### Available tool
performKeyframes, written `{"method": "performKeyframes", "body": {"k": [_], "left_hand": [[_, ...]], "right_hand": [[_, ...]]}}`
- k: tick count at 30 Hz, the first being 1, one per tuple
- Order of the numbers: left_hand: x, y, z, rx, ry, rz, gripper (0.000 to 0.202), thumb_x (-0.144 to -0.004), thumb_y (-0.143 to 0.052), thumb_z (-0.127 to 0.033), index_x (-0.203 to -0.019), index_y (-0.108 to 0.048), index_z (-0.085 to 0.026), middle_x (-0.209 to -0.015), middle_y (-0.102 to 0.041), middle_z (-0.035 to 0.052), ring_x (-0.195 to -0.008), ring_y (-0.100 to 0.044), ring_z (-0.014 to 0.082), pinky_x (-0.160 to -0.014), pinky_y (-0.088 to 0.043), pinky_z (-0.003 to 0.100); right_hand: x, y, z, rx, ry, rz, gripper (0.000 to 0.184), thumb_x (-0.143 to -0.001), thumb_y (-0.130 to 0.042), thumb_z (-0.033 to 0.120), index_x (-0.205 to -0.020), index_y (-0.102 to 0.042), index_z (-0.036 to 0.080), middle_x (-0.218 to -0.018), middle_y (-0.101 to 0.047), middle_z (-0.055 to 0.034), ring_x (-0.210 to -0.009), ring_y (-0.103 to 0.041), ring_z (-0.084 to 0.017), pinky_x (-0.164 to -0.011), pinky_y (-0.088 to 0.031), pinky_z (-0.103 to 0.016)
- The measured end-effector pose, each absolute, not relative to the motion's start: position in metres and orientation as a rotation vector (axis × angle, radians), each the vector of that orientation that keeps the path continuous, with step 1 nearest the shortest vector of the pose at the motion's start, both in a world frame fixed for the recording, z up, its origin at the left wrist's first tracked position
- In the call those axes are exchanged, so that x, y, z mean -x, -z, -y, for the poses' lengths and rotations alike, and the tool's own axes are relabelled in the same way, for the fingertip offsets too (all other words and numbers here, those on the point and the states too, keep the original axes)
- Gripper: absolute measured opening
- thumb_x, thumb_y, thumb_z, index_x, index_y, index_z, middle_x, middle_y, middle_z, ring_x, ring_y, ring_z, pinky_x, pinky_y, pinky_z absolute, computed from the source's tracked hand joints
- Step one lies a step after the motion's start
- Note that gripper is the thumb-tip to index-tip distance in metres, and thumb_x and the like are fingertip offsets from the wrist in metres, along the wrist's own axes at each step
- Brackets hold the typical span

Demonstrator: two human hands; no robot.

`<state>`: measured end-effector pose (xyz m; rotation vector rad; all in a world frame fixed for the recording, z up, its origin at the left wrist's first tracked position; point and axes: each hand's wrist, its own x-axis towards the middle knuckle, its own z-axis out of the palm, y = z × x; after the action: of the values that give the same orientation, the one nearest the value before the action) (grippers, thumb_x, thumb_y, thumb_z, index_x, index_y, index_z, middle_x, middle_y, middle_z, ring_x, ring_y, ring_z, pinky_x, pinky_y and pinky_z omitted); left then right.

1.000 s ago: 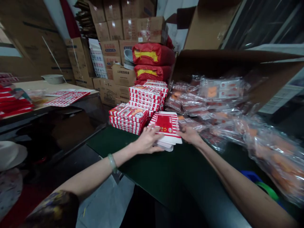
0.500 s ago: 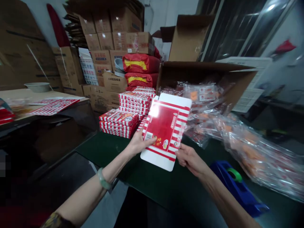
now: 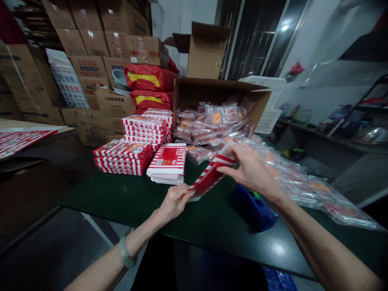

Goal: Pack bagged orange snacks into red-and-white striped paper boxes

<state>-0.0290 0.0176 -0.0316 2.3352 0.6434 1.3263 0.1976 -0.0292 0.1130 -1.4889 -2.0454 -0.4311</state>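
A red-and-white striped carton (image 3: 209,176), folded flat or nearly so, is held tilted above the green table (image 3: 121,194). My left hand (image 3: 175,201) pinches its lower left end, and a green bangle circles that wrist. At the upper right end, my right hand (image 3: 247,165) grips the carton between thumb and fingers. Just behind the left hand lies a stack of flat striped cartons (image 3: 167,157). Made-up striped boxes (image 3: 123,155) stand in piles to the left of it. Below the right hand is a blue tape dispenser (image 3: 254,208) with a green core.
A large cardboard box (image 3: 194,91) lies on its side, spilling clear plastic packets (image 3: 224,115) across the table's right side. Red wrapped bundles (image 3: 151,79) and stacked brown cartons (image 3: 91,66) rise behind. White crates (image 3: 269,115) stand at the back right.
The carton has turned from facing me to a steep slant, and my right hand has moved to its upper end. The view has swung right, showing the flat carton stack.
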Motion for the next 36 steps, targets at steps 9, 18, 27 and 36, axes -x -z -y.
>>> {"method": "performKeyframes", "body": {"k": [9,18,27,36], "left_hand": [[0.014,-0.020,-0.005,-2.047,-1.136,-0.580,0.074,-0.063,-0.079,-0.032,-0.127,-0.045,-0.017,-0.114,-0.061,0.0108,-0.102,-0.060,0.0237,-0.089,-0.048,0.035],[0.001,-0.033,-0.028,-1.422,-1.211,-0.534,0.049,-0.049,-0.085,-0.030,-0.090,-0.064,-0.012,-0.086,-0.072,0.0065,-0.077,-0.068,0.0215,-0.072,-0.055,0.032],[-0.011,-0.007,-0.050,-1.166,-1.093,-0.537,0.054,-0.047,-0.086,-0.023,-0.095,-0.064,-0.011,-0.090,-0.073,0.0089,-0.079,-0.069,0.0240,-0.075,-0.056,0.038],[-0.012,0.035,-0.064,-1.112,-1.086,-0.663,0.049,-0.053,-0.084,-0.032,-0.093,-0.066,-0.010,-0.092,-0.073,0.0095,-0.081,-0.069,0.0227,-0.080,-0.054,0.036]], "right_hand": [[-0.166,-0.116,0.039,0.996,-0.239,2.593,0.015,-0.083,-0.054,0.011,-0.090,-0.064,0.019,-0.098,-0.061,-0.0032,-0.090,-0.059,-0.015,-0.079,-0.046,-0.026],[-0.178,-0.116,0.054,1.095,0.146,1.752,0.023,-0.077,-0.066,0.027,-0.098,-0.060,0.018,-0.114,-0.063,-0.0080,-0.102,-0.059,-0.020,-0.090,-0.046,-0.036],[-0.154,-0.021,0.031,1.204,-0.490,1.241,0.028,-0.077,-0.063,0.038,-0.095,-0.056,0.018,-0.095,-0.070,-0.0080,-0.080,-0.068,-0.022,-0.073,-0.056,-0.036],[-0.142,0.018,0.014,1.314,-0.344,1.103,0.036,-0.074,-0.063,0.036,-0.102,-0.048,0.018,-0.098,-0.068,-0.0115,-0.083,-0.066,-0.022,-0.075,-0.053,-0.037]]}}
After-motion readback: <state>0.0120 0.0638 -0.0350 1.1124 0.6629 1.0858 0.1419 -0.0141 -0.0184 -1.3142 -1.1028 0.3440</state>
